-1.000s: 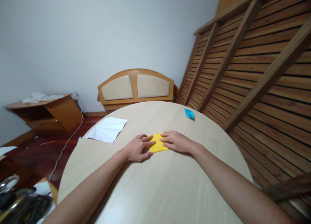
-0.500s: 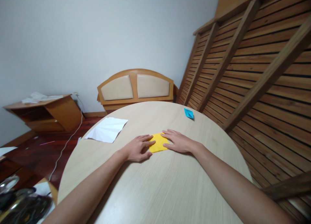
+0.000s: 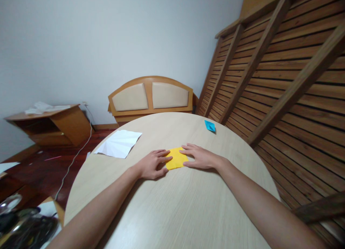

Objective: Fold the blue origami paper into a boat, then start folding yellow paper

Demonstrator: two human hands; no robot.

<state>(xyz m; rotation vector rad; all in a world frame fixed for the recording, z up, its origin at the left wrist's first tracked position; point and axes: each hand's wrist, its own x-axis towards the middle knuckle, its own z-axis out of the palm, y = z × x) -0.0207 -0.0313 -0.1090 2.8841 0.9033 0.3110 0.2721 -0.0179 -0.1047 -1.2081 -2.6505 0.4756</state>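
A slatted wooden wall [image 3: 283, 80] fills the frame's right; a pale round table [image 3: 175, 206] spans the bottom. At centre, left hand [image 3: 152, 164] and right hand [image 3: 201, 157] press flat, fingers spread, on yellow paper [image 3: 176, 158]. No writing visible.

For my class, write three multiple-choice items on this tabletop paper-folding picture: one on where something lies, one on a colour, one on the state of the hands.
1. Where does the blue paper lie on the table?
A. under the left hand
B. at the far right, apart from the hands
C. on the white paper

2. What colour is the paper between the hands?
A. yellow
B. green
C. red

3. How are the hands placed?
A. raised in the air
B. clenched in fists
C. flat, fingers on the paper

Answers: 1 B, it sits alone near the far right edge. 2 A, the yellow paper shows between them. 3 C, the left hand and the right hand press on its sides.
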